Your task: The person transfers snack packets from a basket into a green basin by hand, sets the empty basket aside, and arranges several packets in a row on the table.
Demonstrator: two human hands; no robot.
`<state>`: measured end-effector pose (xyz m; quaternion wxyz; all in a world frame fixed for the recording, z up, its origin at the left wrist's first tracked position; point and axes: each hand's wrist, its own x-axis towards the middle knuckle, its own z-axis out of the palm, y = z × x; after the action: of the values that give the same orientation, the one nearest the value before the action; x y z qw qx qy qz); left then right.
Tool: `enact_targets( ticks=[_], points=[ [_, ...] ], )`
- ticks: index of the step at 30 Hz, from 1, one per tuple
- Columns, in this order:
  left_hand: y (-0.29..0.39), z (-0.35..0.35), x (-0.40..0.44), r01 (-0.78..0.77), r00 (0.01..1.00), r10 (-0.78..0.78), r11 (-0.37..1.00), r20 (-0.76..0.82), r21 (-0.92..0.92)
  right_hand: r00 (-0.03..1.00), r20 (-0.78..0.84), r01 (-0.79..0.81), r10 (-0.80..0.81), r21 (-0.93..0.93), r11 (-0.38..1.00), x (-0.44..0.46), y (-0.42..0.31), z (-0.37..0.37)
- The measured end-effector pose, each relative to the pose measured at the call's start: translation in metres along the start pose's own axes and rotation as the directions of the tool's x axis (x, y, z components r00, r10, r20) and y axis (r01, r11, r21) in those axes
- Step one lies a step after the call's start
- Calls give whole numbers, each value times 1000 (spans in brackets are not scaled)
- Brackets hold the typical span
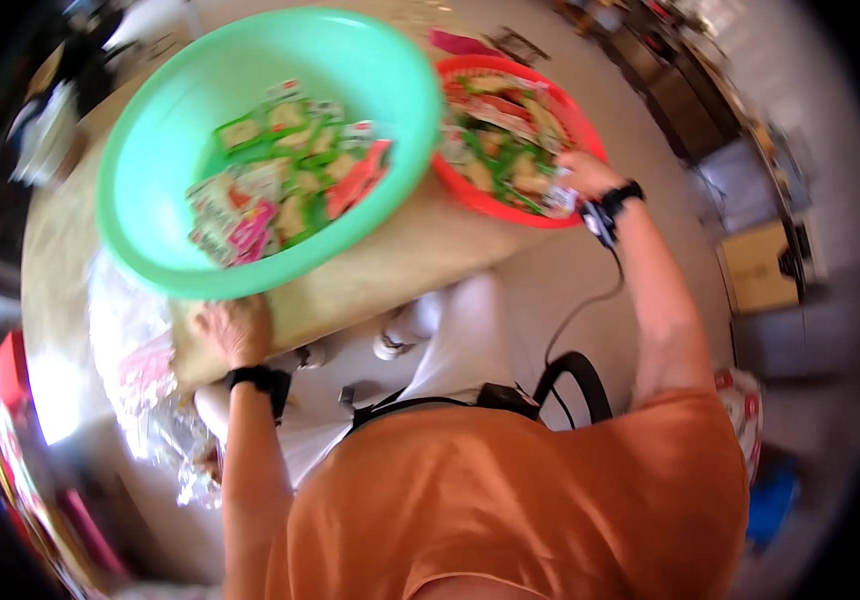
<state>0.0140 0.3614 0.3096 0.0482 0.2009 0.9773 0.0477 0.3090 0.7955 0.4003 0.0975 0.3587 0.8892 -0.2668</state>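
A large mint-green basin (pixel 150 235) stands on the table with several small snack packets (pixel 295 170) inside, green, white, pink and red. My left hand (pixel 235 328) lies at the table edge just below the basin's rim, fingers loosely apart and holding nothing visible. To the right, a red plastic basket (pixel 510 212) holds more green, white and red packets (pixel 495 130). Over its right rim reaches my right hand (pixel 590 177), fingers bent in and closed among the packets. Blur hides what they grip; a whitish packet shows beside them.
Clear crumpled plastic (pixel 140 370) hangs at the left edge of the pale table (pixel 390 260). Behind my right side is a black chair arm (pixel 580 380). A cable (pixel 590 300) runs down from my right wrist. A cardboard box (pixel 755 268) stands at far right.
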Motion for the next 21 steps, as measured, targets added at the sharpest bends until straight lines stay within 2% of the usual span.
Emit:
enact_targets(
  ticks=[2,3,5,6,10,12,13,15,17,18,19,21],
  points=[
    [-3,4,3,1,998,-7,996,-66,-89,997,-28,-66,74,208,976,-1,-3,4],
    [-6,11,5,43,996,-49,995,-69,-95,999,-28,-14,18,141,990,-3,-8,0],
    [-10,22,7,-67,962,30,990,-272,-127,993,-118,32,-32,-4,999,-3,-15,-9],
    [-11,20,6,-43,962,4,990,-275,-136,989,-149,39,-15,159,986,-6,-24,-16],
    [-8,15,3,-64,958,4,978,-286,-201,962,-211,229,-171,292,929,-37,-117,-68],
    [-12,13,5,-45,980,-3,969,-198,-241,921,-264,384,-287,482,788,-33,-177,-85],
    [-13,15,5,-47,978,-4,969,-206,-244,921,-242,386,-304,473,792,-26,-194,-91],
    [-14,19,5,-52,973,-9,965,-231,-258,892,-200,441,-405,579,686,-14,-248,-80],
    [-15,21,6,-69,966,-4,960,-260,-273,810,-105,553,-577,465,691,29,-280,-72],
    [-15,20,6,-63,965,-12,959,-261,-276,862,-23,446,-507,509,736,30,-311,-61],
    [-16,19,6,-65,967,-9,958,-255,-280,815,-6,535,-579,392,749,72,-316,-54],
    [-16,20,5,-71,963,-12,952,-271,-298,849,130,483,-512,203,852,82,-367,-35]
  ],
)
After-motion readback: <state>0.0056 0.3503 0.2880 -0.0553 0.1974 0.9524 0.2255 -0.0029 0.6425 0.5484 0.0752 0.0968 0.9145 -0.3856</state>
